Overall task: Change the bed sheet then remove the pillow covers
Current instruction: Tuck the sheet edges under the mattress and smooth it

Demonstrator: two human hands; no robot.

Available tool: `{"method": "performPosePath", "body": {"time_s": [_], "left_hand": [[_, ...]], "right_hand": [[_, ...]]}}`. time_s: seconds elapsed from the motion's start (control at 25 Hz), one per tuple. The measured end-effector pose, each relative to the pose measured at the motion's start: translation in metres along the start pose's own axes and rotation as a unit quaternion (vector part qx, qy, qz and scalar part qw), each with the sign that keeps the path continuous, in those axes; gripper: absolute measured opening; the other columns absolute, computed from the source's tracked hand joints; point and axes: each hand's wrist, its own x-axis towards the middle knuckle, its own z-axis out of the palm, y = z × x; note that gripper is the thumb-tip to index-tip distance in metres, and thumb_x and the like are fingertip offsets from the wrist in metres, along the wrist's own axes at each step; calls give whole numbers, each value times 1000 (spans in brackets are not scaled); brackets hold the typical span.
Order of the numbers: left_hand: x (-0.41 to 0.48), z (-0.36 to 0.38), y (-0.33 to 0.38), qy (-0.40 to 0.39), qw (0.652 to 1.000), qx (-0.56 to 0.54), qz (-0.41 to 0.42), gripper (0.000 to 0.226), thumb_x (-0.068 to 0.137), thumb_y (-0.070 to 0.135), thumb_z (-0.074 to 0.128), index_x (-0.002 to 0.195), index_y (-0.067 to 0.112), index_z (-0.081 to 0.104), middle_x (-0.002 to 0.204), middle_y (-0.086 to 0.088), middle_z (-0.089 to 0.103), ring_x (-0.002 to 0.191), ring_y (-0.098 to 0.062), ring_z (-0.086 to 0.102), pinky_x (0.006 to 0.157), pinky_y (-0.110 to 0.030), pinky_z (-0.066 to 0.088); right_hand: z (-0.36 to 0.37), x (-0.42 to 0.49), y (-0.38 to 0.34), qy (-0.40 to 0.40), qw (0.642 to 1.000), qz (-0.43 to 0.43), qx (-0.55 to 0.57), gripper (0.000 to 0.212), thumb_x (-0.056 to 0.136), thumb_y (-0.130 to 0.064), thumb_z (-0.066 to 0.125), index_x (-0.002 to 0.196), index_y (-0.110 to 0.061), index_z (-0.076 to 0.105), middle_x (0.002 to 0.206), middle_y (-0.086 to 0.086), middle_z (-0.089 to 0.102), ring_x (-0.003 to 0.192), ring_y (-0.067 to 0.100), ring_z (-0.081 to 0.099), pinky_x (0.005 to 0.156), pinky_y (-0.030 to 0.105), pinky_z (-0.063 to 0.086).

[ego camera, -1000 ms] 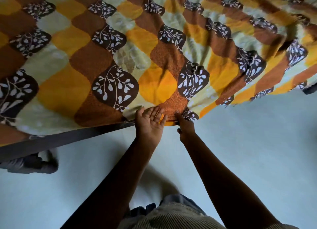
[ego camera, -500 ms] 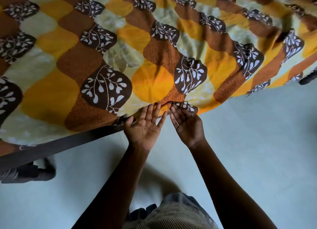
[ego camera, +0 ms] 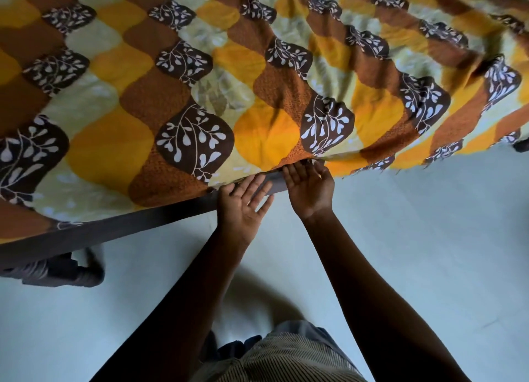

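the orange, brown and cream leaf-print bed sheet (ego camera: 257, 101) lay spread over the bed, its edge at the dark bed frame (ego camera: 114, 230); left hand (ego camera: 243, 207) and right hand (ego camera: 307, 189) were open, palms up, tucking; the loose right-hand overhang could slip out if tucked unevenly

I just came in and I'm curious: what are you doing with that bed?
A person is putting the orange, brown and yellow leaf-patterned bed sheet on the bed. Both hands are palm up at the bed's edge: the left hand lies open against the dark bed frame, and the right hand has its fingertips at the sheet's hem, seemingly tucking it under. Further right, the sheet hangs loose over the pale floor.
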Motion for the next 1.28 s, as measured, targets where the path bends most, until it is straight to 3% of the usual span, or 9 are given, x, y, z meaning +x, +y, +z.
{"method": "performPosePath", "body": {"time_s": [0.12,0.32,0.56,0.76,0.88,1.0,1.16,1.28], "left_hand": [[-19,-20,20,49,995,-54,72,49,97,36,33,133,2,41,138,-17,47,120,-30,51,93,-43,43],[-32,-44,45,10,986,-125,110,64,94,50,27,134,1,41,139,-18,46,131,-31,41,95,-47,39],[-26,-54,45,-61,976,-182,106,69,91,53,23,124,-3,46,144,-19,39,136,-32,34,101,-50,31],[-21,-58,44,-94,973,-182,106,66,88,45,25,138,3,37,146,-15,38,137,-31,32,101,-49,31],[-21,-62,43,-53,984,-139,99,52,93,36,28,136,9,42,142,-11,45,133,-29,39,101,-45,35],[-16,-65,38,14,996,-22,90,39,99,27,32,130,11,49,136,-9,52,121,-26,51,95,-39,42],[-5,-44,-6,6,994,107,30,32,101,26,34,125,14,51,132,-8,53,114,-25,53,97,-37,42],[18,-5,-56,-28,985,169,-38,29,100,27,36,121,15,51,137,-9,50,121,-25,50,99,-39,41]], "right_hand": [[-13,-27,16,27,999,22,-32,34,99,-20,33,125,-8,51,108,11,64,103,22,61,95,32,46],[13,-40,63,-8,991,112,-72,31,98,-16,38,123,-6,53,114,12,63,105,22,61,95,33,48],[30,-34,85,-72,991,108,-30,44,100,-42,28,126,-13,48,119,5,59,115,19,53,105,35,37],[55,-18,97,-64,993,95,25,46,99,-44,28,118,-10,54,116,9,60,106,22,57,100,36,41],[41,-27,87,-40,993,83,-76,42,100,-32,36,129,-6,50,118,10,60,103,20,59,94,32,45],[7,-42,54,5,980,41,-195,30,96,-16,46,123,-9,55,103,6,67,90,14,65,81,26,51],[-26,-42,0,94,978,-7,-184,23,96,-20,49,115,-11,59,97,6,65,84,14,64,74,23,50],[-58,-18,-42,143,983,-14,-117,41,94,-33,51,127,-7,52,102,11,62,90,20,62,75,27,51]]}}
